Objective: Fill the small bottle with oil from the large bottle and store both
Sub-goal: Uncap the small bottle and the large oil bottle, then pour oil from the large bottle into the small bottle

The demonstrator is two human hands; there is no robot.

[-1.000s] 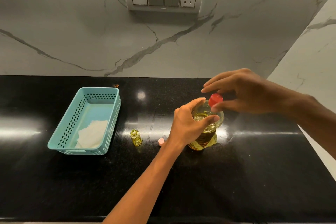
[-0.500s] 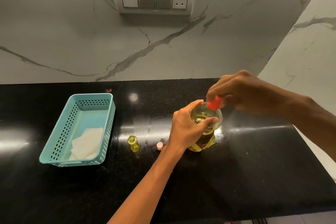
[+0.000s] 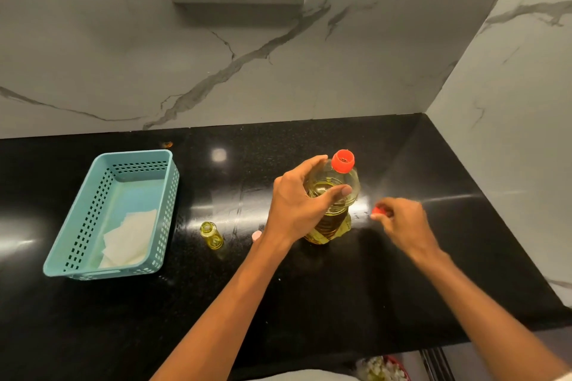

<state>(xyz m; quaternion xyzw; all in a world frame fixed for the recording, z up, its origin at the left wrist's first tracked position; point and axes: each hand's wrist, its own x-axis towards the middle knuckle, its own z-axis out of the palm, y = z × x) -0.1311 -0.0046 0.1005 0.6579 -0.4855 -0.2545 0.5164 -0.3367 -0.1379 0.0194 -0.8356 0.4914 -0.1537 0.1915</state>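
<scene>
Grips the large bottle (image 3: 335, 207) round its shoulder with the left hand (image 3: 297, 204), keeping it upright on the desk (image 3: 340, 303) with the red spout bare at the top. Pinches the red cap (image 3: 378, 211) in the right hand (image 3: 402, 223), low and just right of that bottle. Leaves the small bottle (image 3: 212, 235) standing open well to the left, pink cap (image 3: 256, 235) lying between the two. Looks like early going: both uncapped, pouring seemingly yet to come, then recapping and stowing, probably in the teal basket (image 3: 93, 269) beside the white paper (image 3: 130, 235). Can't gauge the fill of the small bottle, yellow all over and too small to judge. Can't see half the pink cap behind the left wrist, nor confirm any contact between red cap and desk through the blur.
</scene>
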